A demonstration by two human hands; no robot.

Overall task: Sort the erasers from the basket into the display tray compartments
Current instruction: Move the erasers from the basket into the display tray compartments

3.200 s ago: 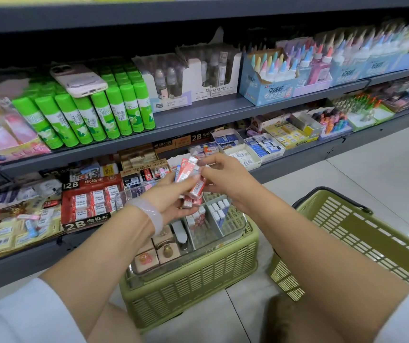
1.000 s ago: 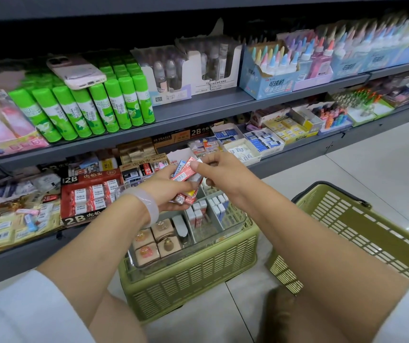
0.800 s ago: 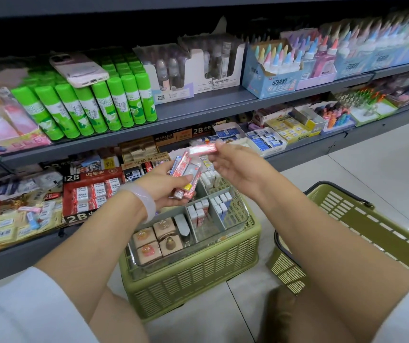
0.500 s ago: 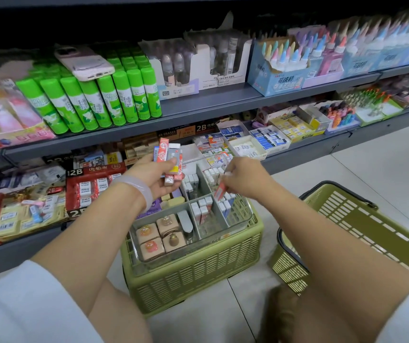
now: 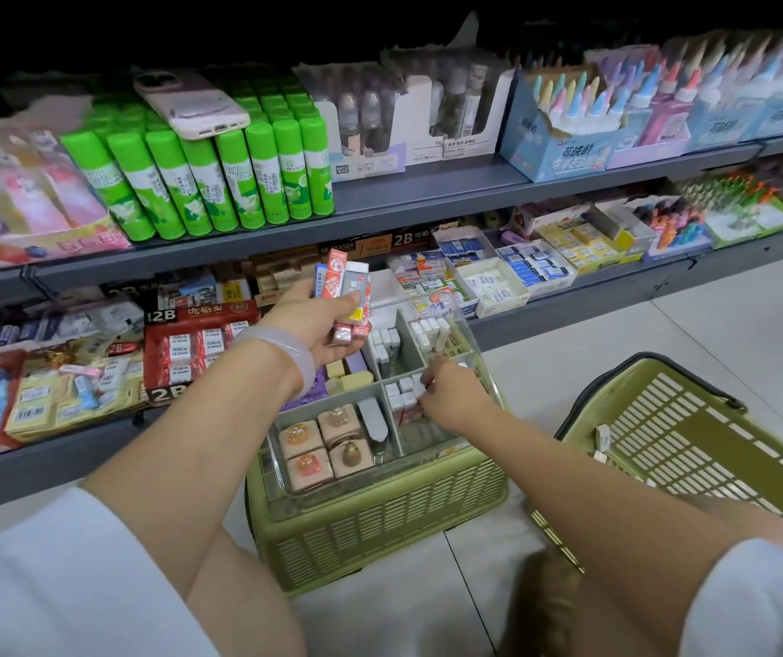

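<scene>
Shop shelves behind, tray [image 5: 470, 448] on basket [image 5: 380, 519]: compartments partly filled. Left grip [image 5: 318, 320] holding several erasers [image 5: 349, 296]; right grip [image 5: 451, 395] placing one in the near-right compartment. More left.

Lime-green glue sticks [image 5: 219, 177] with white labels stand beneath a pink-cased phone [image 5: 190, 104] on the grey shelf [image 5: 427, 192]. Right of the glue sticks, a pale blue box [image 5: 555, 154] holds pastel-capped bottles. Below them, a red-and-black box [image 5: 200, 343] carries white "2B" lettering. Red, white and blue packs [image 5: 344, 286] fan above a clear display tray [image 5: 432, 455] on an olive-green latticed basket [image 5: 380, 519]; a second olive basket [image 5: 693, 433] stands right.
</scene>
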